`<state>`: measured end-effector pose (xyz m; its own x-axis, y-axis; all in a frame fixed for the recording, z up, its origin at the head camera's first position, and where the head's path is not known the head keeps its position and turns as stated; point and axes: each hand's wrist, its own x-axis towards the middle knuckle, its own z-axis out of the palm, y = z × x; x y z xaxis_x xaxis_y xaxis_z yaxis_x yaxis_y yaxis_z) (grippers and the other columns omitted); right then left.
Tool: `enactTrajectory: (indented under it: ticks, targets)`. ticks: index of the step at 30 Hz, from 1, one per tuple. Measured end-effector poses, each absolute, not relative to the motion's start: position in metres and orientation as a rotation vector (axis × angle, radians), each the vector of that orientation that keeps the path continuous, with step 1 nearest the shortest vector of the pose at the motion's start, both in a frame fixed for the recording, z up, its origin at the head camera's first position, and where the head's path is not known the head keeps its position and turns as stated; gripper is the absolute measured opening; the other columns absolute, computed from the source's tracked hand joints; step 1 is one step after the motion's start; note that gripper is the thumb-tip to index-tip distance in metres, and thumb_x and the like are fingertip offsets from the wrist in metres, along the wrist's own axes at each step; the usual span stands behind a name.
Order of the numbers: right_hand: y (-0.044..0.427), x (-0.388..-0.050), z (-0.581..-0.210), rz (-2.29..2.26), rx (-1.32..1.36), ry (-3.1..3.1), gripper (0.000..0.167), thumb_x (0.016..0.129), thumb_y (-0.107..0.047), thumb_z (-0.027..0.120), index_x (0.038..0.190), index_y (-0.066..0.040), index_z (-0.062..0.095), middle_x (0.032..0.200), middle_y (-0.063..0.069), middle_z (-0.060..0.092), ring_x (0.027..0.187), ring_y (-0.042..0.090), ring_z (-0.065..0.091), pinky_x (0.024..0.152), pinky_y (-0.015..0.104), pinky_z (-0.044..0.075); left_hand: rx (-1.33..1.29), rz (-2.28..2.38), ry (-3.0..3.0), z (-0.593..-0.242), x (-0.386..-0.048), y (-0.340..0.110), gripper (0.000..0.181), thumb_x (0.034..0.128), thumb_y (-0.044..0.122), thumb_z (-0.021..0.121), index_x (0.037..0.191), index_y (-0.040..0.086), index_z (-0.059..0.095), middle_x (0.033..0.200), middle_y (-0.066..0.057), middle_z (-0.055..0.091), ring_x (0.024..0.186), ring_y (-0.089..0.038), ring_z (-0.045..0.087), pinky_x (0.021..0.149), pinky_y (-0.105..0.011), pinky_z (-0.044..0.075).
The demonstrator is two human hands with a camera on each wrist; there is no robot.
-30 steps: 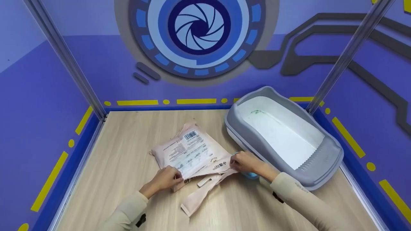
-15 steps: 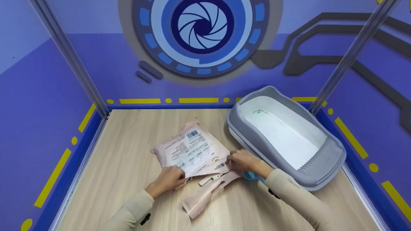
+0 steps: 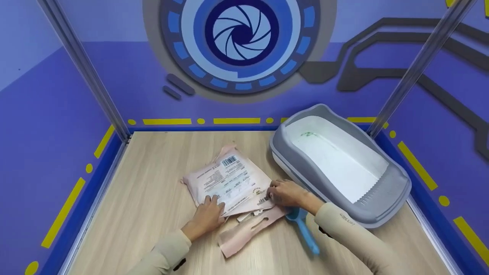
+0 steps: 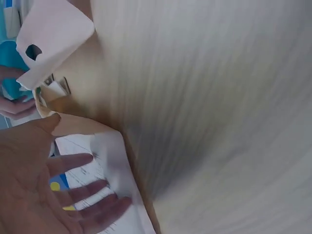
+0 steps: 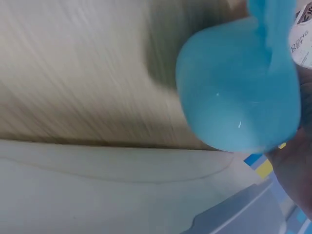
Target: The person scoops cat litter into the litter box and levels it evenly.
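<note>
A pink bag [image 3: 225, 183] with a printed label and barcode lies flat on the table. My left hand [image 3: 206, 215] rests on its near left corner; in the left wrist view the fingers of that hand [image 4: 53, 190] spread loosely over the bag [image 4: 112, 156]. With curled fingers my right hand [image 3: 290, 194] grips the bag's right corner. Under that hand is a blue scoop [image 3: 307, 236], its handle towards the near edge; its bowl [image 5: 239, 92] fills much of the right wrist view. A torn pink strip [image 3: 244, 233] lies in front of the bag.
A grey-rimmed white tray [image 3: 336, 160] stands at the right, close beside my right hand. A small white piece [image 3: 243, 217] lies between bag and strip. Walls with metal posts [image 3: 86, 72] enclose the table [image 3: 149, 160].
My left hand has let its curled grip on the bag's near edge loosen, its fingers now spread on top. That edge lies flatter. The scoop's handle has come into view below my right hand.
</note>
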<state>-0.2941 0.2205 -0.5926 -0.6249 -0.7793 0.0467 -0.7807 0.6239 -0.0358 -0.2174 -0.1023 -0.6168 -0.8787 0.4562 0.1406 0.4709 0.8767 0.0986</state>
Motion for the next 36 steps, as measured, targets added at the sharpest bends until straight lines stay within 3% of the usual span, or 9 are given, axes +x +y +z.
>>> enactTrajectory:
  ticks: [4,13,24,30,36]
  targets:
    - [0.222,-0.294,-0.596,0.065,1.355,-2.791,0.022,0.085,-0.012,0.076,0.106,-0.015,0.073,0.103,0.006,0.070,0.092,0.024,0.067,0.083,0.044,0.056,-0.667,-0.230,-3.021,-0.615,-0.211,-0.096,0.044,0.0781,0.019,0.079,0.115,-0.001,0.066,0.128,-0.028,0.057,0.110,-0.044,0.056,0.067,-0.051,0.058]
    - [0.222,-0.297,-0.600,0.039,1.330,-2.752,0.024,0.082,-0.015,0.078,0.105,-0.017,0.072,0.097,0.005,0.070,0.086,0.023,0.066,0.078,0.042,0.057,-0.667,-0.370,-3.134,-0.607,-0.219,-0.097,0.047,0.0816,0.014,0.076,0.124,-0.004,0.066,0.141,-0.035,0.052,0.121,-0.050,0.051,0.076,-0.054,0.058]
    - [0.223,-0.305,-0.604,0.064,1.267,-2.735,0.016,0.088,-0.017,0.072,0.104,-0.015,0.073,0.096,0.006,0.071,0.088,0.025,0.068,0.078,0.043,0.056,-0.739,-0.373,-3.098,-0.613,-0.244,-0.107,0.047,0.0842,0.015,0.073,0.127,-0.004,0.066,0.144,-0.036,0.051,0.125,-0.055,0.049,0.087,-0.058,0.057]
    - [0.234,-0.306,-0.606,0.147,1.263,-2.726,0.022,0.087,-0.023,0.075,0.107,-0.013,0.072,0.104,0.007,0.070,0.097,0.025,0.067,0.083,0.042,0.057,-0.760,-0.374,-3.098,-0.612,-0.247,-0.110,0.049,0.0836,0.014,0.072,0.128,-0.005,0.065,0.143,-0.037,0.051,0.125,-0.056,0.049,0.092,-0.059,0.054]
    - [0.248,-0.304,-0.606,0.281,1.264,-2.689,0.028,0.089,-0.023,0.076,0.112,-0.008,0.071,0.111,0.012,0.069,0.104,0.029,0.065,0.090,0.044,0.055,-0.764,-0.417,-3.074,-0.613,-0.245,-0.111,0.050,0.0820,0.014,0.074,0.127,-0.006,0.065,0.144,-0.038,0.049,0.124,-0.056,0.048,0.088,-0.059,0.055]
